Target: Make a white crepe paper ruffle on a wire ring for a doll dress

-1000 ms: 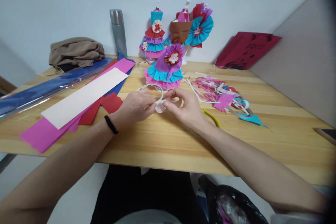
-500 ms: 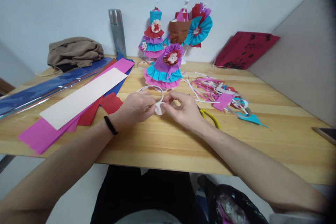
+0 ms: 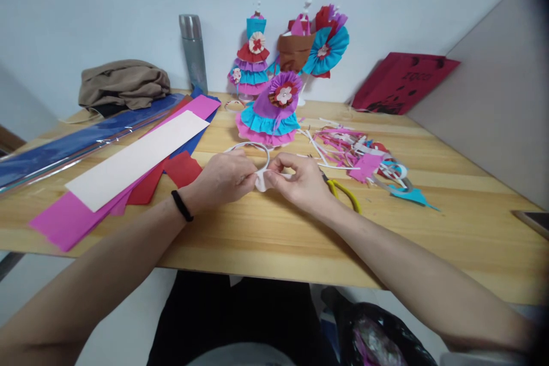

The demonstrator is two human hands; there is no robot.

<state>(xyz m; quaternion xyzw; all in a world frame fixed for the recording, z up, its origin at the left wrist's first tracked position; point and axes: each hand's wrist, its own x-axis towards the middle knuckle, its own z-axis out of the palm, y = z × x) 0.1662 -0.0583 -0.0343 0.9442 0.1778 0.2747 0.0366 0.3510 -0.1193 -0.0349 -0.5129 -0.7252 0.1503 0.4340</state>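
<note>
White paper piece [image 3: 262, 181] pinched between the fingertips of our left hand [image 3: 233, 176] and our right hand [image 3: 297, 182], yellow-handled scissors [image 3: 344, 193] just right, ruffled dress [image 3: 274, 111] on the far side.

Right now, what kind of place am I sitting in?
Probably a craft corner, at home or in a small workroom: paper dresses on little stands, a heap of colored scraps and yellow-handled scissors share the wooden table.
</note>
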